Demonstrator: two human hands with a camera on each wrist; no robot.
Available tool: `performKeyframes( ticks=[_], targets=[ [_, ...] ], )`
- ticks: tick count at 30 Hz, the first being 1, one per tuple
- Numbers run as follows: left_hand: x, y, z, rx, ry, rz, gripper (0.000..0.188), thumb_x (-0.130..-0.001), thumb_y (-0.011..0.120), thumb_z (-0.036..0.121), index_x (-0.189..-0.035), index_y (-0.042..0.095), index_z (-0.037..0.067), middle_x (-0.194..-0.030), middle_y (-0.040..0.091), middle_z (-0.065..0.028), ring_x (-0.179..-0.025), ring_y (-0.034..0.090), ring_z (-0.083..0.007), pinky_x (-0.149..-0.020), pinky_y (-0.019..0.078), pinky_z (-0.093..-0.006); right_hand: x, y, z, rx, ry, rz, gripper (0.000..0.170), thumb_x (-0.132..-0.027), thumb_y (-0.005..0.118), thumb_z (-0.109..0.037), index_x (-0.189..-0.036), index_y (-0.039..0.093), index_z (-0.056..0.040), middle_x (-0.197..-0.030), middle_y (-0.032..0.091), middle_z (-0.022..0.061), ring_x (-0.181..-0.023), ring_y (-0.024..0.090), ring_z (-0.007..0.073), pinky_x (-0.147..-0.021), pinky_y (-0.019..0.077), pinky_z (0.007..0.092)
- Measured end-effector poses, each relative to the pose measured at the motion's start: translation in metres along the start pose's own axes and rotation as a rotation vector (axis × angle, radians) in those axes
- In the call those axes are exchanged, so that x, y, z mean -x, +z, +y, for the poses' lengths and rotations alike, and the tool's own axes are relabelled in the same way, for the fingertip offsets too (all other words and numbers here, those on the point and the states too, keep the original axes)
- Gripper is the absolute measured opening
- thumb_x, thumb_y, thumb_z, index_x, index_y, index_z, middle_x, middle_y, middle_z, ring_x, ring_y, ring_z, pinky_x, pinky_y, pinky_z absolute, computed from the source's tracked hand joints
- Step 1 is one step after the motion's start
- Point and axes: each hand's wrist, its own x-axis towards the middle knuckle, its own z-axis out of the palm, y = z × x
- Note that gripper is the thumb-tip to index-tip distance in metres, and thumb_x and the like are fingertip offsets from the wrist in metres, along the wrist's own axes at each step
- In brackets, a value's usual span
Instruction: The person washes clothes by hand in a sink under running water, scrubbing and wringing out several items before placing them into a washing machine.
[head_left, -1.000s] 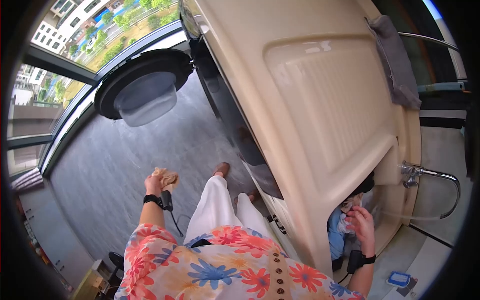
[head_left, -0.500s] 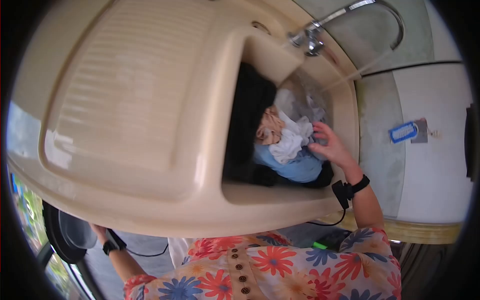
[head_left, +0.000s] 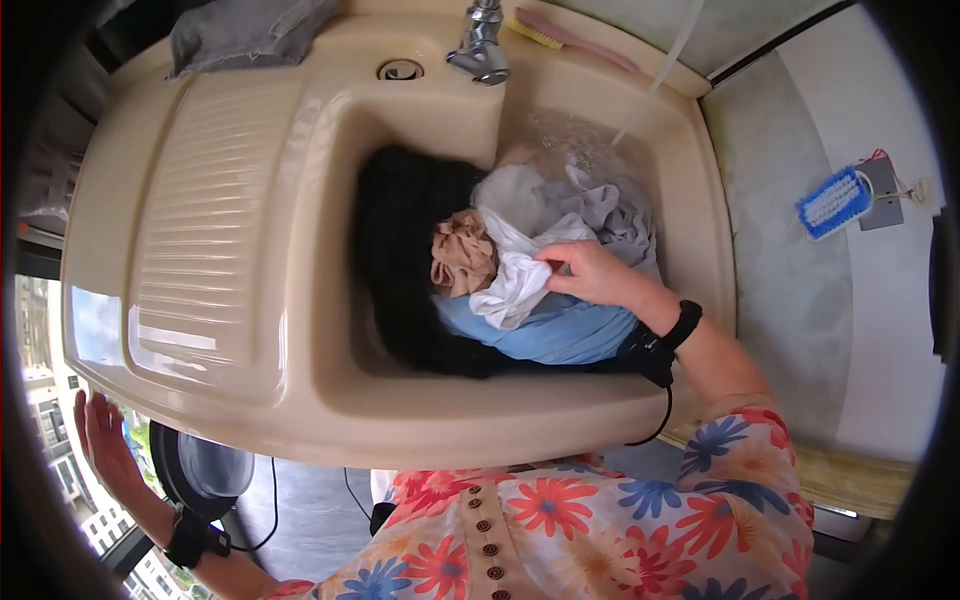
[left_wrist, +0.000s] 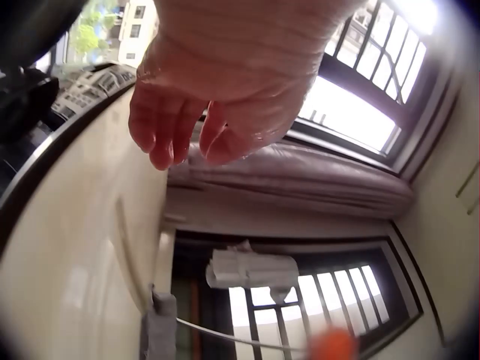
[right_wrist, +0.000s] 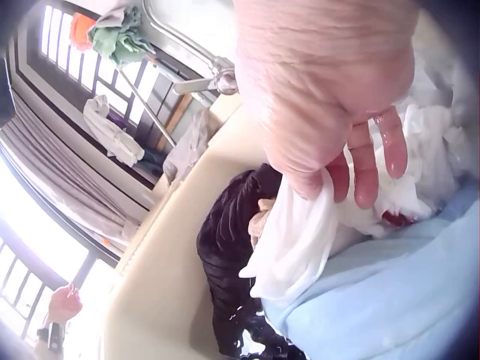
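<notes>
Pinching the white cloth (head_left: 512, 290) between thumb and fingers, my right hand (head_left: 592, 272) had a narrow grip on it. That cloth lay in the sink (head_left: 480, 420), partly over the light blue fabric (head_left: 560, 335) and beside the crumpled tan cloth (head_left: 463, 255). Black fabric (head_left: 400, 250) lay at the left in the head view, while a water stream (head_left: 660, 70) fell toward the far right corner. Outside the sink, near the round door (head_left: 208, 465), my left hand (head_left: 115, 455) had its grip wide, fingers extended.
</notes>
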Motion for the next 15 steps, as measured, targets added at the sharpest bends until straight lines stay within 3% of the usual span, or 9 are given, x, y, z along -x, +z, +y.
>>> performKeyframes(
  ticks=[2,3,4,6,8,10,12,14,15],
  targets=[
    [0.013,0.081,0.033,-0.141,0.074,-0.021,0.034,-0.089,0.049,0.011,-0.12,0.045,-0.002,-0.097,0.057,-0.0071,-0.081,0.054,-0.0118,-0.073,0.0412,-0.0219,0.006,-0.016,0.008,-0.096,-0.2,0.055,0.041,-0.067,0.064,-0.019,-0.106,0.057,-0.0081,-0.103,0.057,0.0136,-0.098,0.054,0.0292,-0.081,0.044,0.0366],
    [0.016,0.111,0.043,-0.231,0.096,-0.204,0.03,-0.088,0.05,0.01,-0.115,0.049,-0.002,-0.095,0.057,-0.0072,-0.082,0.054,-0.0124,-0.074,0.042,-0.022,0.002,-0.017,0.019,0.017,-0.332,0.104,0.051,-0.066,0.066,-0.02,-0.113,0.052,-0.0086,-0.106,0.056,0.0139,-0.101,0.052,0.0304,-0.083,0.0434,0.0387],
    [0.021,0.139,0.052,-0.322,0.115,-0.388,0.027,-0.087,0.051,0.01,-0.111,0.052,-0.002,-0.094,0.057,-0.0072,-0.083,0.055,-0.013,-0.074,0.0428,-0.0221,-0.002,-0.01,0.028,0.007,-0.343,0.111,0.051,-0.066,0.066,-0.02,-0.113,0.052,-0.0086,-0.106,0.056,0.0139,-0.101,0.052,0.0304,-0.083,0.0434,0.0387],
    [0.042,0.214,0.065,-0.491,0.149,-0.557,0.021,-0.083,0.052,0.004,-0.102,0.055,-0.002,-0.089,0.057,-0.0069,-0.079,0.056,-0.0134,-0.07,0.0441,-0.0223,-0.015,0.01,0.043,0.172,-0.298,0.161,0.06,-0.065,0.067,-0.021,-0.12,0.046,-0.0093,-0.107,0.055,0.0143,-0.103,0.05,0.0327,-0.084,0.0433,0.0403],
    [0.059,0.278,0.054,-0.351,0.128,-0.71,0.019,-0.079,0.055,0.0,-0.098,0.057,-0.001,-0.083,0.058,-0.0049,-0.075,0.055,-0.0112,-0.065,0.0442,-0.0225,-0.031,0.029,0.044,0.303,-0.212,0.153,0.067,-0.064,0.067,-0.023,-0.124,0.041,-0.0112,-0.11,0.055,0.014,-0.103,0.05,0.0357,-0.084,0.0436,0.0416],
    [0.074,0.333,0.045,-0.447,0.069,-0.877,0.02,-0.078,0.057,0.001,-0.098,0.058,0.0,-0.079,0.058,-0.0031,-0.071,0.055,-0.0092,-0.063,0.0444,-0.0226,-0.042,0.035,0.04,0.32,-0.05,0.146,0.056,-0.066,0.065,-0.023,-0.118,0.048,-0.0098,-0.102,0.059,0.0132,-0.095,0.055,0.034,-0.078,0.0455,0.042],
    [0.084,0.375,0.028,-0.636,0.178,-1.13,0.022,-0.078,0.059,0.004,-0.099,0.057,0.0,-0.078,0.058,-0.0031,-0.073,0.055,-0.0071,-0.063,0.0453,-0.0224,-0.037,0.017,0.036,0.203,-0.065,0.151,0.048,-0.068,0.065,-0.02,-0.113,0.052,-0.0081,-0.096,0.061,0.0129,-0.088,0.058,0.0309,-0.075,0.0468,0.0391],
    [0.094,0.41,0.007,-0.644,0.107,-1.29,0.023,-0.076,0.062,0.01,-0.097,0.058,0.001,-0.077,0.059,-0.0057,-0.071,0.058,-0.0123,-0.063,0.0461,-0.0242,-0.031,-0.008,0.031,-0.077,-0.148,0.209,0.032,-0.073,0.062,-0.015,-0.104,0.059,-0.0054,-0.086,0.064,0.0098,-0.077,0.061,0.0219,-0.069,0.0486,0.0328],
    [0.097,0.423,-0.007,-0.71,0.176,-1.31,0.034,-0.074,0.065,0.016,-0.102,0.056,0.0,-0.084,0.06,-0.0102,-0.077,0.059,-0.0184,-0.068,0.0465,-0.0273,-0.027,-0.024,0.03,-0.246,-0.214,0.274,0.026,-0.075,0.061,-0.012,-0.1,0.061,-0.0044,-0.082,0.065,0.007,-0.072,0.062,0.0161,-0.066,0.0491,0.0293]
  ],
)
